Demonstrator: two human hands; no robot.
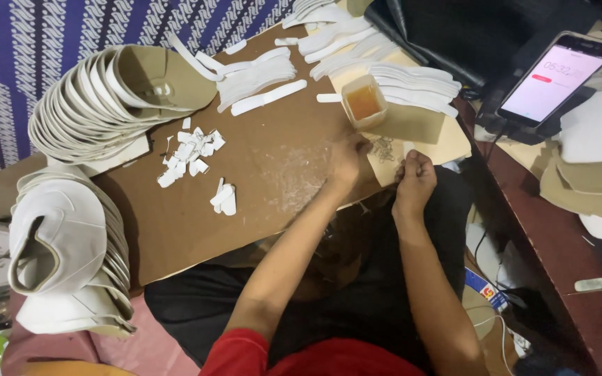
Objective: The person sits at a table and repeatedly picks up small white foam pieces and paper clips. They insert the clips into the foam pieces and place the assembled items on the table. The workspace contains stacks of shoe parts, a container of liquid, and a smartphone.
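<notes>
Together, both hands met at the cardboard sheet's (196, 216) three o'clock edge, forearms reaching up from the lap. The left hand (346, 167) lay curled, knuckles up, fingertips pressed down beside a little heap of thin metal clips (383, 148). At its three o'clock, the right hand (414, 178) was balled, fingers pinched tightly together; what it pinched I couldn't tell. A small tub of amber glue (364, 102) stood at twelve o'clock.

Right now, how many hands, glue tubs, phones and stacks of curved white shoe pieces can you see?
Hands: 2, the left hand and the right hand
Glue tub: 1
Phone: 1
Stacks of curved white shoe pieces: 2, upper stack, lower stack
Total: 6
</notes>
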